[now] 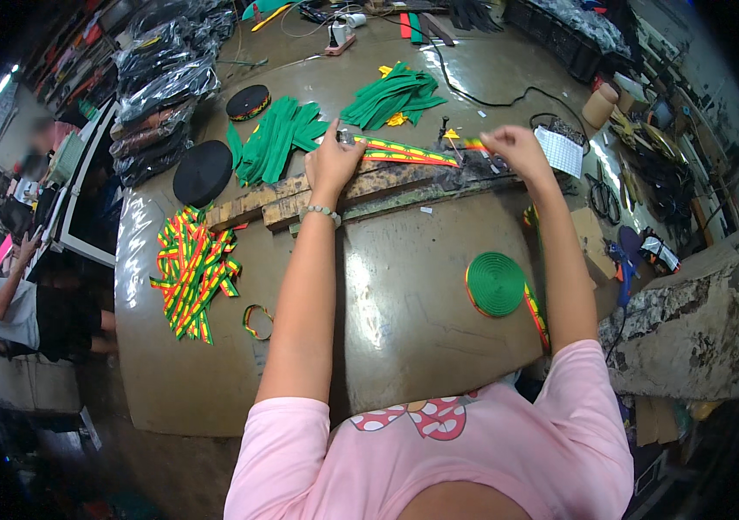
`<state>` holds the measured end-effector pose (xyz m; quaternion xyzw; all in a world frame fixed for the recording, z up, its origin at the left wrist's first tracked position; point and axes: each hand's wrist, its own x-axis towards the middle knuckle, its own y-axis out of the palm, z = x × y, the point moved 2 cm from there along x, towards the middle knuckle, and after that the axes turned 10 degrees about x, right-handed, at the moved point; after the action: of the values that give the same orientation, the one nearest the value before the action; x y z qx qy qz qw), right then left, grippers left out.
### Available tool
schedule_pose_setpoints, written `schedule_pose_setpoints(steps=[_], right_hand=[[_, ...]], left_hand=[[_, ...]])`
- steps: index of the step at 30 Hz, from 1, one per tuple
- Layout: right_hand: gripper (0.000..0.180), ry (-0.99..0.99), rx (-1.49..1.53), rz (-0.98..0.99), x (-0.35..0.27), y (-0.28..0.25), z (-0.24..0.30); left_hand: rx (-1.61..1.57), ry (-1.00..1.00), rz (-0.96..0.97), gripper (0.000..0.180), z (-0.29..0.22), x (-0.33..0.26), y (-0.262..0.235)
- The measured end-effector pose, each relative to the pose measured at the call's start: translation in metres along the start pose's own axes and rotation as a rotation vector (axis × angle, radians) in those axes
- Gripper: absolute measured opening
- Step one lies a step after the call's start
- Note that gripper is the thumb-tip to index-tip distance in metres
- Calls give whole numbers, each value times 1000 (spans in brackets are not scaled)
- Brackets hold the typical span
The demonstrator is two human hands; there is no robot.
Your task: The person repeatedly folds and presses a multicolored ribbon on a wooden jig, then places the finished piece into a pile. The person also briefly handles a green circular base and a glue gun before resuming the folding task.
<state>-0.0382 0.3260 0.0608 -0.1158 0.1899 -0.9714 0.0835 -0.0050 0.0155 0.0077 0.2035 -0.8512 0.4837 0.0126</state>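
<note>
Upper centre, the left hand (335,166) covers the left ends of the striped ribbons (408,153), hiding its grip from me. Right of it, the right hand (521,152) pinches a striped piece (473,144) too blurred to make out. The sheet's (558,154) markings are too small to read. The lower edge cuts off the pink shirt (508,451).

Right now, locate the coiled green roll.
In the head view, the green roll lies on the table, right of centre, just left of the right forearm.
</note>
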Motion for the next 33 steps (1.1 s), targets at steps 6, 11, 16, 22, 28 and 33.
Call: schedule_pose_setpoints(steps=[6, 11, 16, 22, 28, 33], right_hand=[[23, -352, 119, 86, 40, 125, 45], [15, -5, -142, 14, 49, 166, 17], [18, -63, -218, 45, 49, 165, 25], [31, -154, -345, 111, 36, 100, 48], [34, 193, -76, 177, 12, 2, 0], [32, 330, 172, 159, -3, 18, -55]], left_hand=[[-52, 69, -33, 65, 3, -6, -5], [-65, 35, -11, 63, -2, -5, -8], [121, -2, -47, 65, -6, -2, -3], [99, -26, -40, 68, -1, 0, 2], [98, -17, -65, 67, -1, 0, 3], [87, -33, -31, 67, -2, -1, 0]])
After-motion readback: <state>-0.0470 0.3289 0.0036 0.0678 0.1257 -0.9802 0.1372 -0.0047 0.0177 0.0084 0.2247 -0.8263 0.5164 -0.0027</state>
